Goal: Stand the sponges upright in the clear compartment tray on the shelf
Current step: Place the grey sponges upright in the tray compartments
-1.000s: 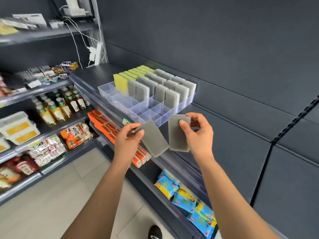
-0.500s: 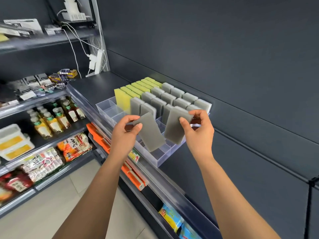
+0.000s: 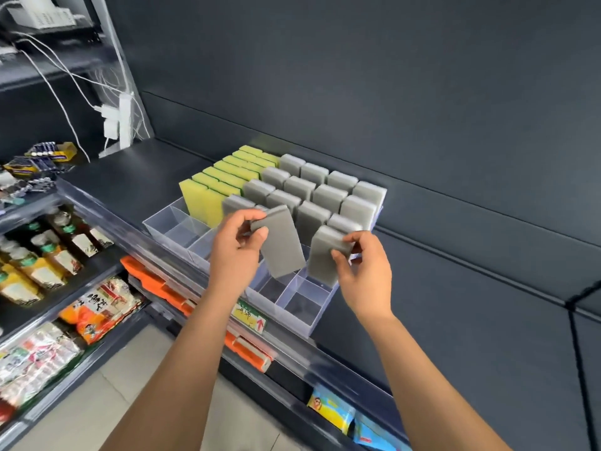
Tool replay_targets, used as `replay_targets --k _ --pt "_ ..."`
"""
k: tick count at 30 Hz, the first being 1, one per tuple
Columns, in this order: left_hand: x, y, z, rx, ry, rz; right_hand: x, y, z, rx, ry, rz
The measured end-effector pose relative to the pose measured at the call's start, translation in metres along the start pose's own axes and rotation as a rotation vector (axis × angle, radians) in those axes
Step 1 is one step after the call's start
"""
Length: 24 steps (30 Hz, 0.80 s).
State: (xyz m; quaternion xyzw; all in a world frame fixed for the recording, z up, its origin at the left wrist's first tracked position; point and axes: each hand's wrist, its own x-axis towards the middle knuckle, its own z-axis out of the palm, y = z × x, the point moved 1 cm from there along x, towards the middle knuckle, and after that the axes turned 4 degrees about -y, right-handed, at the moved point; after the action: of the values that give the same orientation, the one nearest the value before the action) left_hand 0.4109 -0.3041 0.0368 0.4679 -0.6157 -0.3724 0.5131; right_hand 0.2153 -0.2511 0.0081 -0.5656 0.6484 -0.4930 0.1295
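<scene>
A clear compartment tray (image 3: 294, 320) sits on the dark shelf, its back rows filled with upright yellow-green sponges (image 3: 208, 193) and grey sponges (image 3: 325, 196). My left hand (image 3: 237, 252) grips a grey sponge (image 3: 283, 249) by its top end, tilted, its lower end over the open front compartments. My right hand (image 3: 361, 275) pinches a second grey sponge (image 3: 323, 255) at its upper right corner; this one stands nearly upright with its lower end down in a compartment at the tray's right side. Several front compartments hold nothing.
The dark shelf (image 3: 130, 180) runs left to a power strip (image 3: 123, 125) with white cables. Bottles (image 3: 42, 265), snack packs (image 3: 97, 307) and orange boxes (image 3: 169, 294) fill lower shelves at left. A price label (image 3: 248, 315) hangs below the tray. A dark wall panel backs the shelf.
Both hands moved forward and down over the tray with their sponges. The right sponge went from hovering to standing in a compartment; the left sponge tilted closer to the front compartments.
</scene>
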Motion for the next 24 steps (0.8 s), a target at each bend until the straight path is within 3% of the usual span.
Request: replay_targets --k 14,24 --pt "0.035 0.011 -0.002 0.372 -0.372 0.407 -0.021 -0.008 0.019 -0.199 0.067 0.114" --pt "0.047 0.012 0.007 0.478 -0.488 0.474 -0.02 -0.011 0.02 -0.292 0.08 0.083"
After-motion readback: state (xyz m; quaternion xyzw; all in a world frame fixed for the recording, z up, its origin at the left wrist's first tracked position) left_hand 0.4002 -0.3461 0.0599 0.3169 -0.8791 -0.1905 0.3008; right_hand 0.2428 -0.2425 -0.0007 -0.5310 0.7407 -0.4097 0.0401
